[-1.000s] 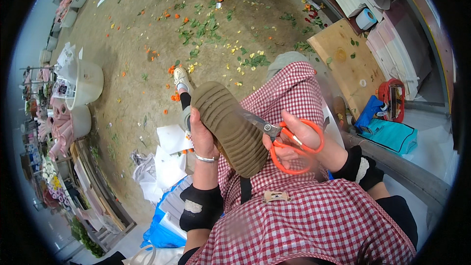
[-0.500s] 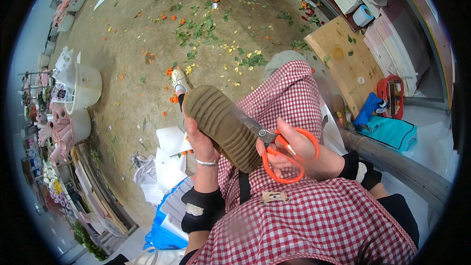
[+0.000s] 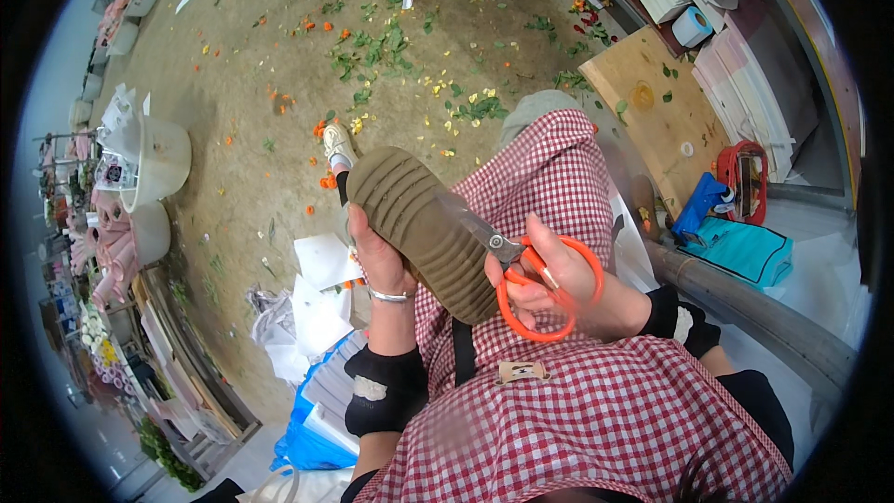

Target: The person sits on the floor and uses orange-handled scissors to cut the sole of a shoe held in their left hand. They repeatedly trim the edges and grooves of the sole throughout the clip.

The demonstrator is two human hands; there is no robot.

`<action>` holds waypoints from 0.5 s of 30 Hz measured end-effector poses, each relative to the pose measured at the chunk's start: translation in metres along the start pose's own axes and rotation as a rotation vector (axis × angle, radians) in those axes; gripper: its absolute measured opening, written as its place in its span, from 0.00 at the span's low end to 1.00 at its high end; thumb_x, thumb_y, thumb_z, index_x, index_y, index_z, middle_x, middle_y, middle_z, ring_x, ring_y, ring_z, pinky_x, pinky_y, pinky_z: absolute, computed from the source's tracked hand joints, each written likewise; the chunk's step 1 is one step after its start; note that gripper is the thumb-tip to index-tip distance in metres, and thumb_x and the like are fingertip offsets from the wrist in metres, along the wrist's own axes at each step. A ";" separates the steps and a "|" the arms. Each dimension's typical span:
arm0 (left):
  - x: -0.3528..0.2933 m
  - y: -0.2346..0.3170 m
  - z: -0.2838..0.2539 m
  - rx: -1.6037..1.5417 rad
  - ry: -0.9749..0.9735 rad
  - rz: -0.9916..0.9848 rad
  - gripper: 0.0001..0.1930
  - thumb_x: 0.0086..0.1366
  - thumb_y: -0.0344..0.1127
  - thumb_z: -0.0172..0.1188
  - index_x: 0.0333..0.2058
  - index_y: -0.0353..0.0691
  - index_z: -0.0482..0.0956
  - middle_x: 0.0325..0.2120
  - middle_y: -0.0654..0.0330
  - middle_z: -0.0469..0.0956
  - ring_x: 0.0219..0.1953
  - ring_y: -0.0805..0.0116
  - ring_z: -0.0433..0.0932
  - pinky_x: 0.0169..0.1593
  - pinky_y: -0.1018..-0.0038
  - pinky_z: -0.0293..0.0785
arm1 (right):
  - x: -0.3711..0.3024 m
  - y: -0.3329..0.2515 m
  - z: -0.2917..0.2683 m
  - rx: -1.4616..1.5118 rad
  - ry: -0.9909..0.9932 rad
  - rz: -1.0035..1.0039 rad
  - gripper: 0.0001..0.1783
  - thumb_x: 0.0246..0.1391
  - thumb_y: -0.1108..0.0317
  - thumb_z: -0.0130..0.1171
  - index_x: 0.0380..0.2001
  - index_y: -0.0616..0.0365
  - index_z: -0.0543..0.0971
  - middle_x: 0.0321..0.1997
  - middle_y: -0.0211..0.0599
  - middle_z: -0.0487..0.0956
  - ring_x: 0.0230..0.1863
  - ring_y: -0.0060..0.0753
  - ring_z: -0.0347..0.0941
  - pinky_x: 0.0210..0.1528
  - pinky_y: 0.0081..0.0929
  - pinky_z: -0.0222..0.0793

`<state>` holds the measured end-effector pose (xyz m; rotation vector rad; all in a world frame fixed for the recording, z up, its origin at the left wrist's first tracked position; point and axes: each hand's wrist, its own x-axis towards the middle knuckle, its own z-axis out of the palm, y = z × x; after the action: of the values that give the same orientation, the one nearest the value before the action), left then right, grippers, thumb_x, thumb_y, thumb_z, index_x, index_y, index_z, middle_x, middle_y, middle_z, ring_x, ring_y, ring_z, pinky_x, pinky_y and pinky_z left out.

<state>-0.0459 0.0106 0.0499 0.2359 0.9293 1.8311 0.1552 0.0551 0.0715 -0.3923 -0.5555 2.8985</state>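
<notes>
A shoe with a ridged olive-brown sole is turned sole-up over my lap. My left hand grips its left side, a bracelet on the wrist. My right hand holds orange-handled scissors; their metal blades lie against the sole's right edge. A red-and-white checked apron covers my raised knee and chest. My other foot in a white shoe rests on the floor beyond.
The dirt floor is strewn with green leaves and orange and yellow petals. White buckets stand at left. A wooden board, a tape roll, a blue object and a red tool lie at right. White papers lie beside me.
The shoe and both hands shifted slightly toward me and downward; the scissors stay against the sole's right edge.
</notes>
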 end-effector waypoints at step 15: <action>-0.002 -0.004 -0.012 -0.020 0.064 -0.108 0.33 0.59 0.61 0.49 0.52 0.37 0.63 0.45 0.56 0.71 0.45 0.63 0.73 0.47 0.67 0.72 | 0.000 -0.017 -0.012 -0.101 -0.007 0.171 0.43 0.54 0.32 0.21 0.37 0.65 0.69 0.13 0.30 0.64 0.13 0.20 0.61 0.22 0.24 0.72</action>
<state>-0.0485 0.0043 0.0394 0.1139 0.9495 1.7562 0.1604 0.0751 0.0672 -0.4652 -0.7047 3.0435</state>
